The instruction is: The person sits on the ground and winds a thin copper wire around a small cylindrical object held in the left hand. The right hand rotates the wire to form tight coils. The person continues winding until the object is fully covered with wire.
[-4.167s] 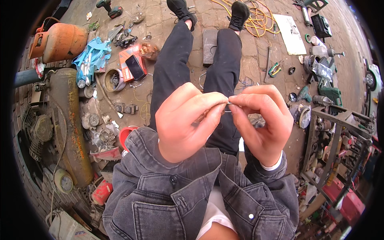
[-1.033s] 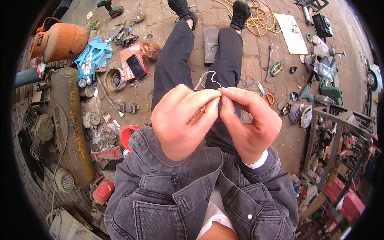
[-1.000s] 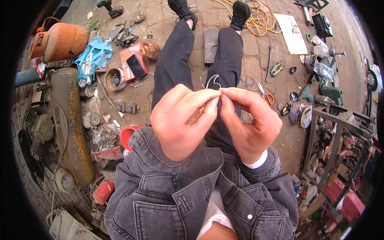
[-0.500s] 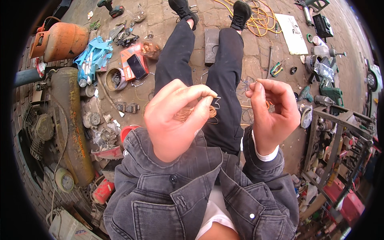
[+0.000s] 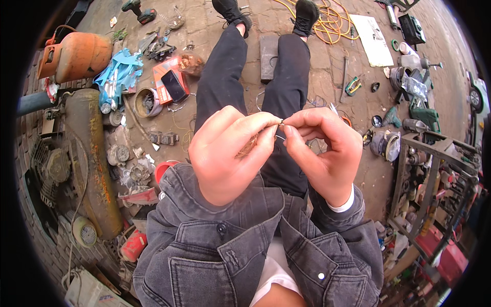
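My left hand [image 5: 225, 153] is closed, its thumb and forefinger pinching the end of a thin wire [image 5: 281, 123]. From the right, my right hand [image 5: 330, 153] meets it, with its own thumb and forefinger pinched on the same small tip. A coil of thin copper-coloured wire [image 5: 249, 147] shows behind my left fingers, mostly covered by them. Whether those fingers hold the coil or it rests on my leg, I cannot tell. Both hands are above my dark trousers, between the thighs.
Left of my legs lie a phone [image 5: 175, 85] on an orange box, a bucket [image 5: 148, 102], an orange gas cylinder [image 5: 84, 55] and a long rusty cylinder [image 5: 92, 163]. To the right are pliers [image 5: 353, 86], a yellow hose [image 5: 327, 25] and a metal frame [image 5: 429, 189].
My right hand has moved left until its fingertips meet those of my left hand at the wire end. The left hand has barely moved and now hides more of the coil.
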The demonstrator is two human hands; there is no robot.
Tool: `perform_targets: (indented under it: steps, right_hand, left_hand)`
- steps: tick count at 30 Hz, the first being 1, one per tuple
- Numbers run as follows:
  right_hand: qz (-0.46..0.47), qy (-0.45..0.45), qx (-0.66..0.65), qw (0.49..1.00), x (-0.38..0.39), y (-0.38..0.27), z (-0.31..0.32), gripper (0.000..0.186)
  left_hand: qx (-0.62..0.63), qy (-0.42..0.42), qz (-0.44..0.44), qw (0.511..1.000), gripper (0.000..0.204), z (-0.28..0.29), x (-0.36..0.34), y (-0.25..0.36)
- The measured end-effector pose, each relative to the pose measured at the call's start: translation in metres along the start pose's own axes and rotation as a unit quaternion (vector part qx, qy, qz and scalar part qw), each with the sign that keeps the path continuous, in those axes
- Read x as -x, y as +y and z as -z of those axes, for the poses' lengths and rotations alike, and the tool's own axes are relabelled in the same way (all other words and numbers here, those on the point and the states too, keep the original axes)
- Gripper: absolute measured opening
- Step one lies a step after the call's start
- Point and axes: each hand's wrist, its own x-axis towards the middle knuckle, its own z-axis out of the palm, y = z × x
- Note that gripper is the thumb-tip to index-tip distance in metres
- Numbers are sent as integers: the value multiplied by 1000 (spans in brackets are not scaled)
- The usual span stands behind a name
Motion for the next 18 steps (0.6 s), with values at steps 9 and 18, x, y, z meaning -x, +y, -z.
perform_targets:
  steps: [9, 18]
  right_hand:
    - [3, 32, 16, 999, 6, -3, -8, 17]
    - [-49, -68, -80, 993, 2, -9, 4, 23]
  left_hand:
    - [31, -17, -3, 999, 22, -1, 0, -1]
    - [20, -13, -24, 999, 21, 1, 0, -4]
